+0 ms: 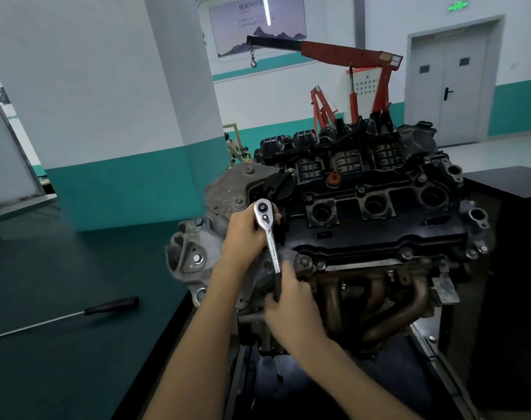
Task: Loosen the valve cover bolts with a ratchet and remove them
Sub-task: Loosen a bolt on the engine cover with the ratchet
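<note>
A black valve cover [376, 228] tops the engine in the middle of the head view. A chrome ratchet [268, 234] stands at the cover's near left corner, head up, black grip toward me. My left hand [246, 237] curls round the ratchet just under its head. Lower down, my right hand [291, 310] grips the black handle. The bolt and socket under the ratchet head are hidden by my left hand. Other bolts [407, 254] sit along the cover's front edge.
A long screwdriver [76, 313] lies on the dark green bench at left. Rusty exhaust manifold pipes [388, 307] run below the cover. A red engine crane [364, 74] stands behind. A black cabinet [506, 183] sits at the right.
</note>
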`<state>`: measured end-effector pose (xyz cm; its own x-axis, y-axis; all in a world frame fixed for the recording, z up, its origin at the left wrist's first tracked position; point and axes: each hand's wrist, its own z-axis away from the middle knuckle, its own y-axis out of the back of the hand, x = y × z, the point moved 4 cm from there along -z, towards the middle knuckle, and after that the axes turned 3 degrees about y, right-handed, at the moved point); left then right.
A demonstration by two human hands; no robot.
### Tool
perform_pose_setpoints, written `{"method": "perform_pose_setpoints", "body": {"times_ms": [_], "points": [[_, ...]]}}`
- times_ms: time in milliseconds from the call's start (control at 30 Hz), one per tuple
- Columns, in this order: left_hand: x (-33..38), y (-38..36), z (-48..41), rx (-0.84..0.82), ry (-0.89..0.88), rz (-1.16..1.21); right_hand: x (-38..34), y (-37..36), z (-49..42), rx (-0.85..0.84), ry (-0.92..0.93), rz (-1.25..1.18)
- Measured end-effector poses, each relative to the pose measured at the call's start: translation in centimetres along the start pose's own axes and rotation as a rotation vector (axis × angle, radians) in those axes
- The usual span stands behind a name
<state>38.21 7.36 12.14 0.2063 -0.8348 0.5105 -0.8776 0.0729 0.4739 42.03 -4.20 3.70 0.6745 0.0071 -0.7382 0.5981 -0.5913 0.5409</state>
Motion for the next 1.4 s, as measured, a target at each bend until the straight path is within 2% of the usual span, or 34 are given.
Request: {"method": "perform_pose_setpoints", "body": {"times_ms": [100, 233, 367, 433, 533, 667, 833, 900, 1033, 1100, 1167, 1233, 1333, 1400], "points": [[-0.1, 0.1, 0.1, 0.010, -0.007, 0.014, 0.1, -0.1, -0.1, -0.005, 0.007, -0.002], [-0.1, 0.2, 0.1, -0.003, -0.048, -0.011, 1.9, 5.1, -1.6, -0.169, 0.121, 0.165], [0.1, 0.1, -0.1, -0.041, -0.096, -0.053, 2.2, 12.1, -6.1, -0.200, 0.306, 0.661], [0.2, 0.1, -0.1, -0.025, -0.091, -0.060, 1.6, 13.9, -7.8, -0.165, 0.398, 0.818], [0.2, 0.1, 0.1, 0.024, -0.059, -0.100, 2.0, 12.9, -7.0, -0.118, 0.369, 0.762], [-0.2, -0.2, 0.0, 0.054, -0.030, -0.146, 2.5, 5.9, -1.2, -0.088, 0.121, 0.128], [-0.8, -0.3, -0.1, -0.005, 0.016, -0.091, -0.3, -1.4, 0.3, 0.025, -0.002, -0.142], [-0.4, 0.0, 0.0, -0.003, -0.016, -0.063, 0.2, -0.7, -0.1, 0.004, -0.007, -0.114], [0.1, 0.0, 0.0, -0.082, -0.065, 0.003, 2.0, 4.8, -1.5, -0.174, 0.117, 0.093], [0.2, -0.1, -0.1, -0.109, -0.078, -0.016, 2.4, 8.6, -3.6, -0.208, 0.192, 0.312], [0.1, -0.1, -0.2, -0.087, -0.051, -0.035, 2.3, 12.1, -6.3, -0.213, 0.270, 0.641], [0.0, -0.1, -0.2, -0.063, -0.038, -0.024, 1.2, 14.2, -8.3, -0.192, 0.364, 0.826], [-0.1, -0.1, -0.1, 0.009, -0.021, -0.051, 1.2, 13.6, -7.7, -0.149, 0.360, 0.794], [-0.3, -0.2, 0.0, 0.044, 0.004, -0.087, 2.1, 10.8, -4.9, -0.128, 0.238, 0.526]]}}
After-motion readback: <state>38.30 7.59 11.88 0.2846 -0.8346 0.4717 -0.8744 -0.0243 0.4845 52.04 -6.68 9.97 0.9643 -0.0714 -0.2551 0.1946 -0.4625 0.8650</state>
